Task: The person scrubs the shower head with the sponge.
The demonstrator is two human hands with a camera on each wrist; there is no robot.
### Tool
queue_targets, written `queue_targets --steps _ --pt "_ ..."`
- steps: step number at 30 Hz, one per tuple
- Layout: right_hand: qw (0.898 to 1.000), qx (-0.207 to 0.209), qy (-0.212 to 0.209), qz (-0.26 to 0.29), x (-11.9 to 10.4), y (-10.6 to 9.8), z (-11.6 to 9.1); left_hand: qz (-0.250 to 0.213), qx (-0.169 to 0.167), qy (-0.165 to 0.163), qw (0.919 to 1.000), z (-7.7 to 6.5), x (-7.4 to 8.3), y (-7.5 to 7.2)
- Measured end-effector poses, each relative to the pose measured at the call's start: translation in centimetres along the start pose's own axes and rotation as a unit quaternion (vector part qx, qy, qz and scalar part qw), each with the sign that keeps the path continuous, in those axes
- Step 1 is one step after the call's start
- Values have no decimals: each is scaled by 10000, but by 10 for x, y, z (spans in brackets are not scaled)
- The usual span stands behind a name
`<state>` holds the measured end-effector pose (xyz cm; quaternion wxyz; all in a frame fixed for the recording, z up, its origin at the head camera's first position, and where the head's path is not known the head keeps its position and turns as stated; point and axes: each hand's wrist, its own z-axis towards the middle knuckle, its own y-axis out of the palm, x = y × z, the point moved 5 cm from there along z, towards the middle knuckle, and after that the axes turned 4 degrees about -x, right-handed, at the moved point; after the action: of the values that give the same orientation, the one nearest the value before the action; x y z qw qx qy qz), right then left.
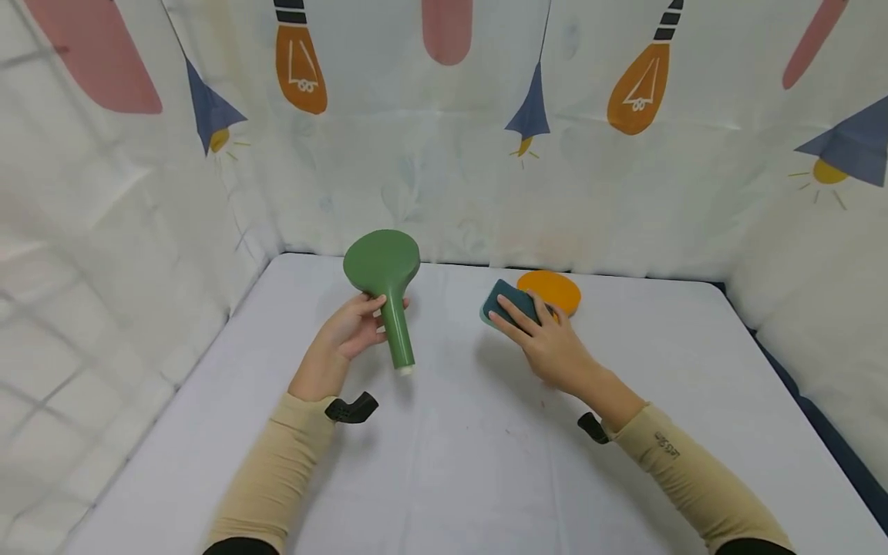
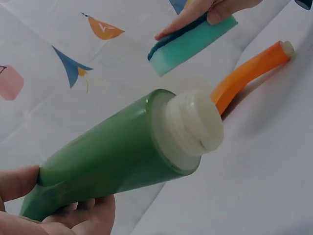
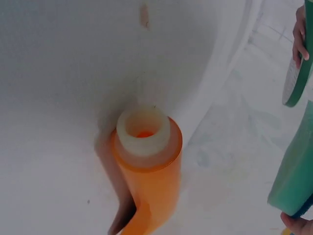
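My left hand (image 1: 350, 327) holds a green shower head (image 1: 381, 260) by its neck above the table, thumb in front and fingers behind. Its broad round head points up and away; the handle, ending in a whitish threaded fitting (image 2: 195, 122), slants down toward me. To the right, my right hand (image 1: 558, 354) grips a scrubbing sponge (image 2: 193, 51), lighter green with a dark teal pad. That sponge is held in the air, apart from the green shower head. An orange shower head (image 1: 548, 282) lies on the table behind the right hand, its handle (image 2: 254, 71) hidden in the head view.
A white cloth covers the table (image 1: 444, 462). Fabric walls (image 1: 444, 177) printed with lamps and bulbs enclose its back and sides. Both forearms wear beige sleeves (image 1: 277, 455), with a black device at each wrist.
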<state>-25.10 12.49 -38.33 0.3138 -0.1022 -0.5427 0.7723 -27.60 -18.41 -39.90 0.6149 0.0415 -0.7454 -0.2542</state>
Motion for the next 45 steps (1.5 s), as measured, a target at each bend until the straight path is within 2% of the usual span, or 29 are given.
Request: queue_targets --steps 9,15,19,23,26,28,32,39,45 --pt "9992 -135 364 41 20 1 -14 -168 228 -177 9994 -6 3 -29" --pt "9987 120 498 -60 34 -3 -24 -352 272 -330 9985 -11 2 -49" --pt "9977 404 545 -75 43 -5 -31 -309 149 -398 9986 -13 2 -60" --pt "9960 645 609 -72 50 -6 -37 -164 -124 -384 9991 -14 1 -67" --pt "9950 687 727 -48 55 -6 -41 -195 -236 -369 9989 -14 1 -70" --pt "9944 662 829 -35 58 -6 -44 -250 -184 -373 9988 -15 2 -71" --pt "9931 596 1011 -42 65 -7 -51 -516 218 -370 9977 -17 6 -74" --pt "9896 406 1377 53 78 -6 -61 -730 1503 -399 9851 -22 14 -85" --pt "9860 162 1658 94 84 -5 -66 -760 1778 -506 9798 -23 15 -95"
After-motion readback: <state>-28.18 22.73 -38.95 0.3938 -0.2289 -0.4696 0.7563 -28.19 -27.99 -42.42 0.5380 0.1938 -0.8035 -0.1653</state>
